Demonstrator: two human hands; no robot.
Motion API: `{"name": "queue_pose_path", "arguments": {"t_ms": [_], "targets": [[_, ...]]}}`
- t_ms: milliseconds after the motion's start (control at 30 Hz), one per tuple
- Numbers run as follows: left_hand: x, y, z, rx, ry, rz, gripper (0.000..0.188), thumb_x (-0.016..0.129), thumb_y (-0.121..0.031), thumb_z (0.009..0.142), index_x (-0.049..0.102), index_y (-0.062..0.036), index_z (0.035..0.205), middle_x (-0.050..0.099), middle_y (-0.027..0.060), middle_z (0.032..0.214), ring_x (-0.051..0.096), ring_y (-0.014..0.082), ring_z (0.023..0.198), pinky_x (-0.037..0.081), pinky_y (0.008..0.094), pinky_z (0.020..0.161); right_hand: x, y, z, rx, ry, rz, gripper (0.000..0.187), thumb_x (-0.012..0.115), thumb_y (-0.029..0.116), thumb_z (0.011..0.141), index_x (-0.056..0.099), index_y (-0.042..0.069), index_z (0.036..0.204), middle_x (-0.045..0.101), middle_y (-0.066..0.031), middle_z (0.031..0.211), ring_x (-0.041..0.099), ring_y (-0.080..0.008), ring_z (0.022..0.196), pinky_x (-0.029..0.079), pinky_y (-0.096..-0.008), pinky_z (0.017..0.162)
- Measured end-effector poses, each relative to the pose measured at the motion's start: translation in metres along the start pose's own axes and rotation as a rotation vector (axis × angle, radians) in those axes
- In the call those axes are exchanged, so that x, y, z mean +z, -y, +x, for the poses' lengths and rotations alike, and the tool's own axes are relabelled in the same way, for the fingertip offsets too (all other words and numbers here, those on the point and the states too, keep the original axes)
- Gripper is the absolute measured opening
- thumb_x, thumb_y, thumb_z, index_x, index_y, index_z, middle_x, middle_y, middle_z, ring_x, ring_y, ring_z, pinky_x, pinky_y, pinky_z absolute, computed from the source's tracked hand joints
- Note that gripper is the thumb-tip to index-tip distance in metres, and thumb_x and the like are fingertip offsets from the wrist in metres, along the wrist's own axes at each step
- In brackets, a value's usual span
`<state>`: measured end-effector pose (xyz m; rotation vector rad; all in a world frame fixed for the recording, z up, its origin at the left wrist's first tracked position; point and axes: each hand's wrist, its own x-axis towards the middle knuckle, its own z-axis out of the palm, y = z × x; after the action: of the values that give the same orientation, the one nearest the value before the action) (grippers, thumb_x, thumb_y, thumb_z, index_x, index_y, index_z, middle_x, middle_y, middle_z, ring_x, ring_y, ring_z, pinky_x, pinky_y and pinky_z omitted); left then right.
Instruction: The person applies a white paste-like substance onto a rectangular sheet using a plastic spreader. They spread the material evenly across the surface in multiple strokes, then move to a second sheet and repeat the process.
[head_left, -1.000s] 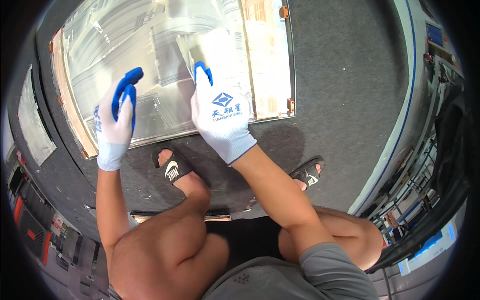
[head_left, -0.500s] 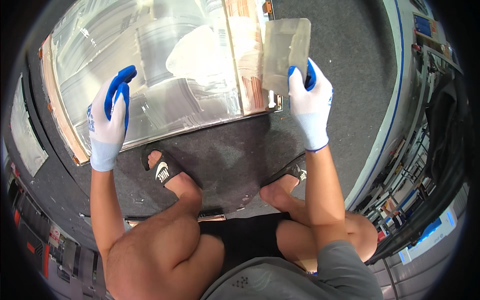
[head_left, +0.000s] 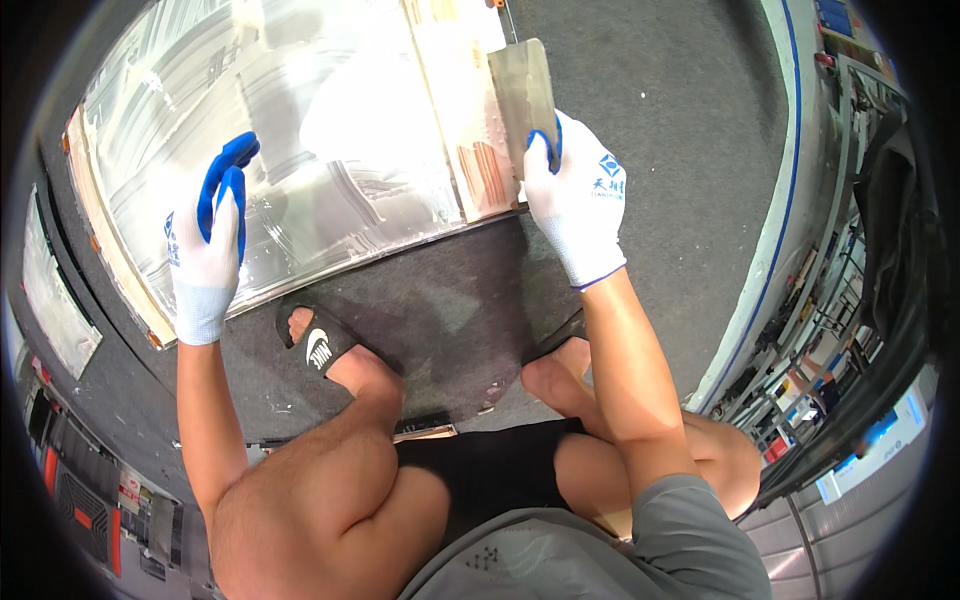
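Observation:
My right hand [head_left: 580,190], in a white glove with blue fingers, is closed on a plastering trowel [head_left: 525,85]. The trowel's flat rectangular blade is tilted, with some pale residue on it, and overlaps the right edge of a framed panel [head_left: 340,215]. Whether the blade touches the panel I cannot tell. The grip inside my fingers is mostly hidden. Whitish paste is smeared across the panel, with reddish-brown streaks on its right strip. My left hand [head_left: 212,230], gloved alike, appears over the panel's near left part, fingers stretched out and nothing in them.
The panel lies on a dark grey floor [head_left: 650,200] with pale specks. My sandalled feet [head_left: 335,345] stand at its near side. A smaller whitish panel [head_left: 58,285] lies far left. At right is a pale strip with a blue line [head_left: 800,140], beyond it metal racks [head_left: 835,270].
My right hand has moved left with the trowel and turned, so the blade looks narrower and tilts more. My left hand has barely moved. The whole view has shifted slightly.

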<state>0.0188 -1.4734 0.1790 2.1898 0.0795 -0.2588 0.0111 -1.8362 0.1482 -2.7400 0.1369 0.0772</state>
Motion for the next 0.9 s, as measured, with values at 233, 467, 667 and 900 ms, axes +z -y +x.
{"name": "queue_pose_path", "arguments": {"t_ms": [233, 467, 667, 900], "targets": [[-0.003, 0.0, -0.002, -0.113, 0.047, 0.033, 0.034, 0.054, -0.011, 0.109, 0.063, 0.0023, 0.139, 0.073, 0.016, 0.13, 0.07, 0.02, 0.116, 0.052, 0.033, 0.102, 0.013, 0.026, 0.004, -0.042, -0.034, -0.102, 0.025, 0.065, 0.014, 0.097, 0.072, 0.007, 0.12, 0.072, -0.0146, 0.097, 0.074, -0.0325, 0.079, 0.059, -0.0413, 0.071], [-0.002, 0.0, -0.005, -0.057, 0.04, -0.056, 0.034, 0.055, -0.012, 0.109, 0.063, 0.0028, 0.139, 0.073, 0.0166, 0.13, 0.07, 0.0193, 0.114, 0.053, 0.0321, 0.099, 0.016, 0.017, 0.036, -0.108, -0.123, -0.063, 0.024, 0.064, 0.019, 0.098, 0.07, 0.009, 0.119, 0.071, -0.0143, 0.095, 0.072, -0.0331, 0.077, 0.059, -0.0439, 0.071], [0.0, 0.008, -0.006, 0.039, -0.017, -0.085, 0.03, 0.059, -0.008, 0.107, 0.065, 0.0032, 0.134, 0.074, 0.0181, 0.127, 0.072, 0.0238, 0.114, 0.055, 0.0348, 0.099, 0.014, 0.019, 0.054, -0.084, -0.134, 0.006, 0.023, 0.061, 0.021, 0.1, 0.072, 0.008, 0.116, 0.072, -0.0134, 0.094, 0.073, -0.0317, 0.079, 0.058, -0.043, 0.073], [-0.008, 0.004, -0.006, 0.017, -0.011, -0.077, 0.029, 0.059, -0.006, 0.106, 0.066, 0.0028, 0.132, 0.075, 0.0182, 0.125, 0.074, 0.0245, 0.111, 0.056, 0.035, 0.097, 0.014, 0.031, 0.088, -0.075, -0.082, -0.007, 0.021, 0.058, 0.019, 0.099, 0.073, 0.007, 0.109, 0.075, -0.0158, 0.096, 0.072, -0.0365, 0.086, 0.057, -0.0473, 0.078]]}}
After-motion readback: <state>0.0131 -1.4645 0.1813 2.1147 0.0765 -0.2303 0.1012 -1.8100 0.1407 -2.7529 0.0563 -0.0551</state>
